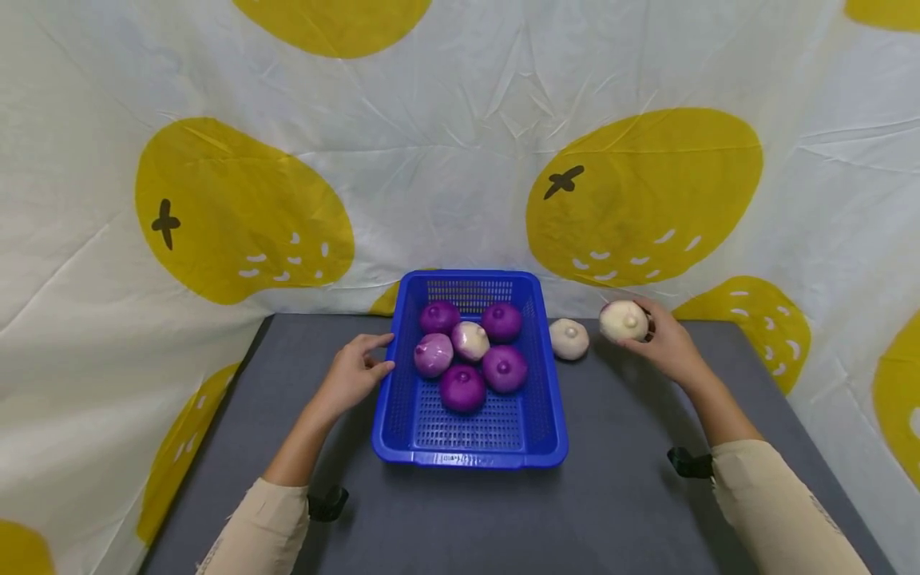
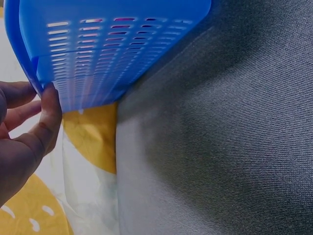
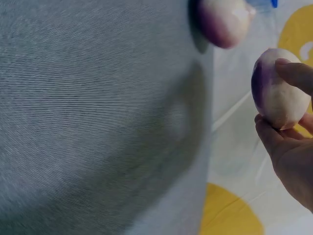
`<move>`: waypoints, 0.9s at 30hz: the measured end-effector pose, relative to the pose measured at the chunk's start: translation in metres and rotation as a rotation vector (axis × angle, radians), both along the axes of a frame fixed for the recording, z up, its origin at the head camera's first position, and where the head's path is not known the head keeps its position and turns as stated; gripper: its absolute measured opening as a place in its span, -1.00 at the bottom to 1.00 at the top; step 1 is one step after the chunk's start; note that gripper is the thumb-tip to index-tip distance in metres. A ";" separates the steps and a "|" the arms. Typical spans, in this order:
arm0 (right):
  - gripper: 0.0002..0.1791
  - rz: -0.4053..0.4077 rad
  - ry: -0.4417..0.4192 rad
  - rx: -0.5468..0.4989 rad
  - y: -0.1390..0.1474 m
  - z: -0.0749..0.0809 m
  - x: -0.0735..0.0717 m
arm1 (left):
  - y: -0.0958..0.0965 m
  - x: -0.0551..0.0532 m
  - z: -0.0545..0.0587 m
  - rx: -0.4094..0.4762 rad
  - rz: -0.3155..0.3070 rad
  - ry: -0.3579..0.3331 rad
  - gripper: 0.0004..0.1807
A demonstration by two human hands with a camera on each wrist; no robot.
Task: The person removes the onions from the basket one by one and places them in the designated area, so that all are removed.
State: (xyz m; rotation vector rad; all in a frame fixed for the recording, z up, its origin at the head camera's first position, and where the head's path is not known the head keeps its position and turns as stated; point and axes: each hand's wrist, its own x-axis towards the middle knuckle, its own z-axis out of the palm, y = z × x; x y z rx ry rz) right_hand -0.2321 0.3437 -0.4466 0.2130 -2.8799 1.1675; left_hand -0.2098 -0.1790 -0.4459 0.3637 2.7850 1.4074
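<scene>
My right hand (image 1: 668, 342) holds a white-and-purple turnip (image 1: 623, 322) above the table, to the right of the basket. In the right wrist view, thumb and fingers are curled round this turnip (image 3: 279, 89), its purple side facing left. A second pale turnip (image 1: 569, 339) lies on the table beside the basket's right wall. My left hand (image 1: 352, 374) pinches the left rim of a blue plastic basket (image 1: 470, 458); the left wrist view shows the fingertips (image 2: 50, 100) at that rim. Several purple turnips (image 1: 463, 389) and a white-and-purple one (image 1: 470, 341) are inside the basket.
A dark grey cloth covers the table (image 1: 618, 511). Behind it hangs a white curtain (image 1: 446, 192) with yellow fruit prints, reaching round both sides. Black straps (image 1: 690, 462) sit at both wrists, by the beige sleeves (image 1: 779, 503).
</scene>
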 end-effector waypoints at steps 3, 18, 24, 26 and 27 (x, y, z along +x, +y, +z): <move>-0.16 -0.008 0.051 0.033 0.006 -0.013 -0.007 | 0.000 0.000 0.001 0.000 -0.001 0.003 -0.47; -0.09 -0.127 -0.083 0.086 0.001 -0.041 -0.015 | 0.001 -0.001 0.003 0.013 0.000 -0.025 -0.46; -0.08 -0.140 -0.124 0.105 -0.002 -0.045 -0.014 | 0.001 -0.001 0.002 0.002 0.005 -0.026 -0.46; -0.07 -0.142 -0.136 0.105 -0.003 -0.047 -0.014 | 0.001 0.000 0.002 -0.001 0.005 -0.025 -0.46; -0.07 -0.142 -0.140 0.103 -0.003 -0.047 -0.014 | 0.001 0.000 0.002 0.000 0.006 -0.026 -0.46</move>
